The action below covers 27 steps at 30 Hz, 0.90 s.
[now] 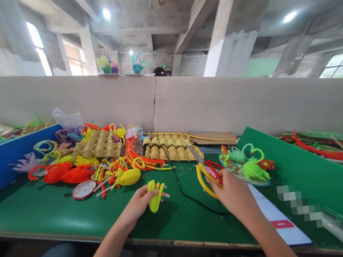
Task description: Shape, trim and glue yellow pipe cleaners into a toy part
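Note:
A small bundle of bent yellow pipe cleaners [155, 196] is pinched between the fingers of my left hand [140, 202], just above the table near its front edge. My right hand [234, 191] is closed around scissors [201, 179] with yellow and red handles; their blades point away from me toward the egg trays. Left of the scissors, a yellow pipe-cleaner form [129, 177] rests among loose orange and yellow cut pieces [109, 169]. Green pipe-cleaner swans [256, 170] sit to the right, beyond my right hand.
Egg trays [174, 150] stand at the back, with another tray [98, 145] on the left pile. Orange-red forms [67, 173] and a round red-rimmed dish [84, 190] lie left. A black cord [189, 197] crosses the table. Blue [15, 154] and green dividers [315, 177] flank it.

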Tool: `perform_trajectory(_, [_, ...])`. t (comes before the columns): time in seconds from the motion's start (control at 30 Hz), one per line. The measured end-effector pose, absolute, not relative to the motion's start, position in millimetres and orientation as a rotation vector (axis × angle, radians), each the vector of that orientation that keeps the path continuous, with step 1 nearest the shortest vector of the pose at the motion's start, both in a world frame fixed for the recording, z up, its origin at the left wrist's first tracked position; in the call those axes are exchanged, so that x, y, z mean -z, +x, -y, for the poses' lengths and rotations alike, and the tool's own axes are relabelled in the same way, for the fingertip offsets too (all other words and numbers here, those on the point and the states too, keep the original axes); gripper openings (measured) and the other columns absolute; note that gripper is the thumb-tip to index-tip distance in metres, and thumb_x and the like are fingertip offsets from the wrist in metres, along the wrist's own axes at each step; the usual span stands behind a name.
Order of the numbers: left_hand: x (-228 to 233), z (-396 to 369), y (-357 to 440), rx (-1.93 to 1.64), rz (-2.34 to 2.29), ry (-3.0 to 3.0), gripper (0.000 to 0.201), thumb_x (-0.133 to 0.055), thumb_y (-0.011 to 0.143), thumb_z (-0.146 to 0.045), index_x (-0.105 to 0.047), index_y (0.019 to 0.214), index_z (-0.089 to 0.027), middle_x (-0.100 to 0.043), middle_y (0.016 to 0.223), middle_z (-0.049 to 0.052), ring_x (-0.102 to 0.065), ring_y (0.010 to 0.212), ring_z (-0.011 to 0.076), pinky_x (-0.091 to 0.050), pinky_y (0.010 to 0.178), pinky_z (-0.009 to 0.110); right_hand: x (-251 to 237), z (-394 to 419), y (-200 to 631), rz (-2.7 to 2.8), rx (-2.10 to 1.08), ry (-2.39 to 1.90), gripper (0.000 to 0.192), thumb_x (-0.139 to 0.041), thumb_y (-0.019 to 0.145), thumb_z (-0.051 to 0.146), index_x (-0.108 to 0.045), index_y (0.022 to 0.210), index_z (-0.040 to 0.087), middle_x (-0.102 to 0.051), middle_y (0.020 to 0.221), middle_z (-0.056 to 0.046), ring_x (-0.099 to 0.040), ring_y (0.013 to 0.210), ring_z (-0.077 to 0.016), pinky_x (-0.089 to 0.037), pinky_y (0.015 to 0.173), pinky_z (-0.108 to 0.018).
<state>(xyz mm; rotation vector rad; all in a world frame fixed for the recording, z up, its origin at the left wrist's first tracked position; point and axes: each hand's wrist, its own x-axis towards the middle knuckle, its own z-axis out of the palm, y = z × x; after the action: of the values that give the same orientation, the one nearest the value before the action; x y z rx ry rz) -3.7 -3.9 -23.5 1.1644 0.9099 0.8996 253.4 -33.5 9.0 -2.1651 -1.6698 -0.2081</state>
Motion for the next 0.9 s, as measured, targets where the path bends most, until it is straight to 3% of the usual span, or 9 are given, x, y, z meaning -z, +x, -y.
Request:
perform_trajectory(0.2, [25,6,-3,-0.853,-0.897,1.118,0.049,-0.067,0.069,-0.047,-0.066,0.103,-0.011,-0.073,0.093,0.010,-0.061,0.077,0.0181,-0.044,0.067,0.025,7,21,227,1.394,-0.669,-1.574,0.035,-0.052,0.069,0.054,-0.047,0.081,0.022,-0.064,0.074,-0.006,-0.064,0.070,-0.0234,-0.047,0.060,-0.034])
perform_trajectory(0.27, [22,9,-2,-0.845,-0.879,1.123,0.051,-0.066,0.070,-0.048,-0.065,0.104,-0.011,-0.073,0.089,0.010,-0.061,0.075,0.0172,-0.044,0.067,0.024,9,22,212,1.301,-0.893,-1.461,0.041,-0.058,0.062,0.061,-0.046,0.073,0.023,-0.062,0.064,-0.003,-0.063,0.063,-0.0233,-0.049,0.056,-0.034])
perform_trajectory(0.37, [19,11,0,-0.829,-0.858,1.143,0.053,-0.065,0.070,-0.052,-0.065,0.103,-0.010,-0.073,0.081,0.008,-0.060,0.071,0.0160,-0.044,0.067,0.024,6,26,195,1.224,-1.158,-1.322,0.048,-0.062,0.057,0.066,-0.046,0.068,0.022,-0.062,0.065,-0.004,-0.063,0.058,-0.0234,-0.050,0.052,-0.035])
perform_trajectory(0.6, [22,11,1,-0.825,-0.828,1.208,0.050,-0.063,0.071,-0.054,-0.066,0.097,-0.011,-0.072,0.075,0.006,-0.059,0.064,0.0150,-0.043,0.060,0.023,-5,42,187,1.433,-1.097,-1.246,0.043,-0.054,0.069,0.065,-0.053,0.076,0.022,-0.060,0.075,-0.002,-0.061,0.075,-0.0196,-0.049,0.063,-0.031])
perform_trajectory(0.77, [20,15,3,-0.781,-0.818,1.258,0.049,-0.061,0.072,-0.056,-0.066,0.094,-0.012,-0.069,0.066,0.003,-0.056,0.059,0.0143,-0.042,0.057,0.023,3,42,179,1.350,-1.159,-1.251,0.044,-0.053,0.070,0.065,-0.047,0.074,0.022,-0.046,0.059,0.005,-0.043,0.049,-0.0099,-0.036,0.045,-0.024])
perform_trajectory(0.9, [14,19,6,-0.744,-0.801,1.288,0.051,-0.060,0.071,-0.057,-0.065,0.097,-0.012,-0.066,0.061,0.001,-0.055,0.058,0.0142,-0.041,0.057,0.023,6,40,175,1.345,-1.166,-1.199,0.043,-0.063,0.066,0.059,-0.047,0.079,0.021,-0.048,0.066,0.004,-0.043,0.055,-0.0097,-0.036,0.051,-0.023])
